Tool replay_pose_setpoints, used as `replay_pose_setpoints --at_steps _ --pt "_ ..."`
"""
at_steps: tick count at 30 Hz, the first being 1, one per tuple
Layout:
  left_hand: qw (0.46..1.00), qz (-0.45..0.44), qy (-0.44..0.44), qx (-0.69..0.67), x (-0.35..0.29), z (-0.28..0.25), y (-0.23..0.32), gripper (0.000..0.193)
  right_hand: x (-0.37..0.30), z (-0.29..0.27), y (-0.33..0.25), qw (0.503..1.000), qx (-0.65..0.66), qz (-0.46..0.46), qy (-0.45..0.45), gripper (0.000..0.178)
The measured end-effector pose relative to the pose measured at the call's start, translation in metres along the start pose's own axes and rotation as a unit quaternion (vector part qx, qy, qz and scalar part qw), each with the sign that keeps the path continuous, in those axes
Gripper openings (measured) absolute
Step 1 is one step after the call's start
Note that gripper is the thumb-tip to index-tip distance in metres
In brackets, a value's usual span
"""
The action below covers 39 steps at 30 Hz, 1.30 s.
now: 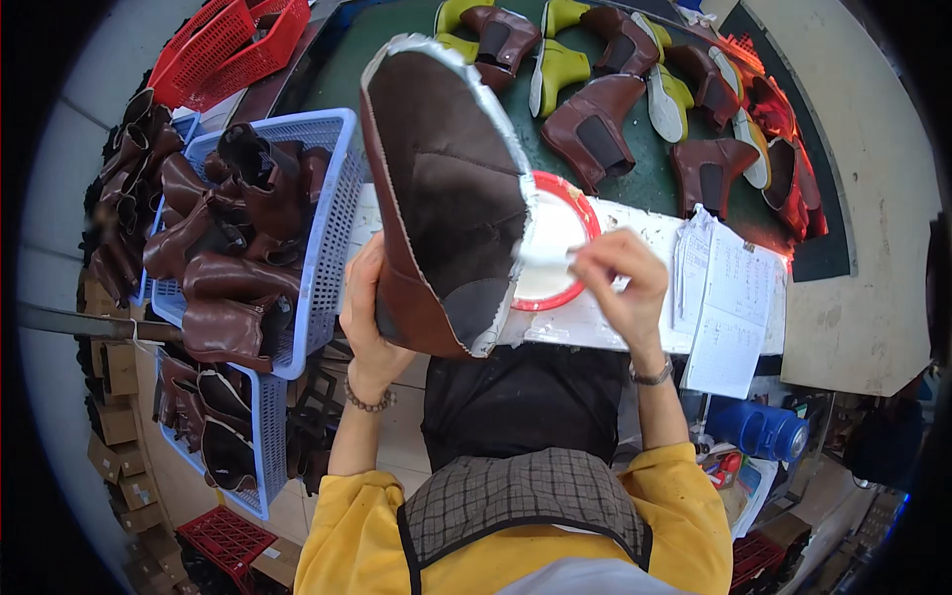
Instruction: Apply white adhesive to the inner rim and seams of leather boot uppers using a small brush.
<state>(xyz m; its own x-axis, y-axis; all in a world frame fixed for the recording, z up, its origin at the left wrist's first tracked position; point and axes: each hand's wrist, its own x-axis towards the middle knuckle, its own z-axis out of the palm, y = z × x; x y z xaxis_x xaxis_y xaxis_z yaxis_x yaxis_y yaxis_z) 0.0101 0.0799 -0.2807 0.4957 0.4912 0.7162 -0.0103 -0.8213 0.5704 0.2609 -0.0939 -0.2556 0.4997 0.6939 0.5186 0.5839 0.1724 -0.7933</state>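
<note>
My left hand (pixel 367 307) is wrapped round the near left side of a brown boot upper (pixel 446 188), holding it up with its open underside toward me. A dark lining shows inside, and a white coating runs along the far and right edges. My right hand (pixel 630 288) is closed in a pinch just right of the upper. From its fingertips a pale blur reaches toward the coated edge; I cannot make out what is pinched. Below and between them, partly hidden by the upper, sits a red-rimmed round dish (pixel 587 223) with white stuff in it.
Blue baskets (pixel 342 188) of brown boot uppers stand at my left, with red baskets (pixel 203 50) beyond. Across the green table (pixel 476 94) lie brown uppers (pixel 595 129) and yellow-green heeled soles (pixel 560 74). Written papers (pixel 729 297) lie at the right, above a blue jug (pixel 759 428).
</note>
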Motion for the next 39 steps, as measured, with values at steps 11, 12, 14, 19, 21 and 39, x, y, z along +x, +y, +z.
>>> replay_pose_setpoints --at_steps 11,12,14,19,21,39 --pt "0.985 0.106 0.113 0.07 0.042 0.025 -0.01 0.069 -0.003 0.003 -0.024 0.996 -0.028 -0.053 -0.072 0.019" --pt "0.983 0.114 0.119 0.082 0.045 0.025 -0.012 0.064 -0.007 0.005 -0.028 0.995 0.011 -0.022 -0.093 0.014" --pt "0.985 0.111 0.094 0.097 0.046 0.025 -0.011 0.064 -0.01 0.004 -0.032 0.994 0.026 0.018 -0.101 0.013" --pt "0.99 -0.116 0.038 -0.074 0.01 -0.019 -0.01 0.072 0.005 -0.009 0.001 0.99 -0.116 0.081 -0.028 0.011" --pt "0.963 -0.161 0.013 -0.216 0.015 -0.031 -0.006 0.079 0.003 -0.024 0.031 0.964 -0.264 0.02 -0.032 0.011" --pt "0.786 -0.332 -0.103 -0.511 -0.047 -0.081 -0.048 0.076 0.025 -0.039 0.005 0.993 -0.034 -0.009 -0.109 0.014"
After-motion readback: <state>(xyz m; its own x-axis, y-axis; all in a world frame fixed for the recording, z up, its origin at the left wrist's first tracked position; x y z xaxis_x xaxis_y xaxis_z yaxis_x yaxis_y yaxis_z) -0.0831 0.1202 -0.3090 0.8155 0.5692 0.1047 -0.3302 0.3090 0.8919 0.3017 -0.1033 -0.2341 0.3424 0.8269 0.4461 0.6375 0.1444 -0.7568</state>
